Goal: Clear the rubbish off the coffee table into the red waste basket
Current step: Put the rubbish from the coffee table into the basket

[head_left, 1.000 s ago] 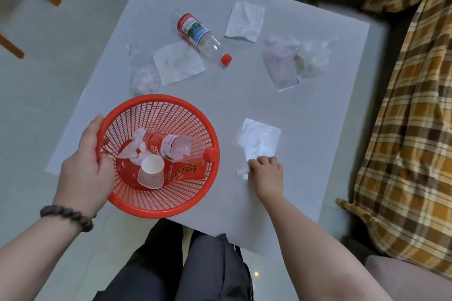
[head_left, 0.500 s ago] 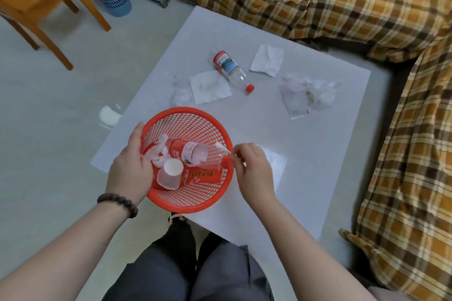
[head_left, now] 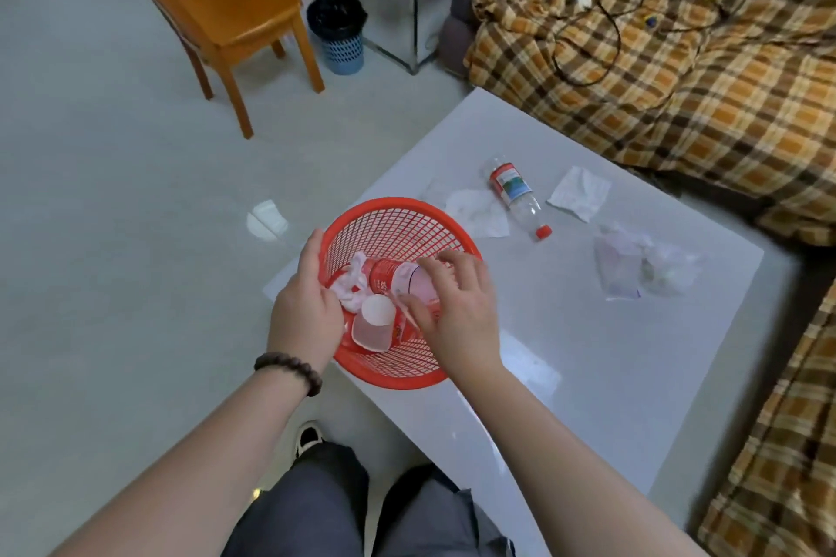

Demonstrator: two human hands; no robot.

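Observation:
The red waste basket (head_left: 398, 206) sits at the near left corner of the white coffee table (head_left: 588, 398). My left hand (head_left: 307, 312) grips its left rim. It holds a red-labelled bottle (head_left: 389, 276), a paper cup (head_left: 375, 321) and crumpled tissue. My right hand (head_left: 457, 312) hovers over the basket with fingers spread, and a thin white stick (head_left: 406, 310) lies by its thumb. On the table lie a plastic bottle (head_left: 515, 194), two tissues (head_left: 477, 213) (head_left: 579, 192), a crumpled plastic bag (head_left: 633, 271) and a flat tissue (head_left: 529, 362) by my right wrist.
A plaid-covered sofa (head_left: 678, 59) wraps the table's far and right sides. On the floor to the left stand a wooden chair (head_left: 235, 9) and a blue bin (head_left: 339, 36), with a white scrap (head_left: 267, 219) nearer. My knees are just below the table's near edge.
My right hand picked a small white stick off the table, carried it left over the basket, and its fingers have now spread. The left hand stayed on the rim.

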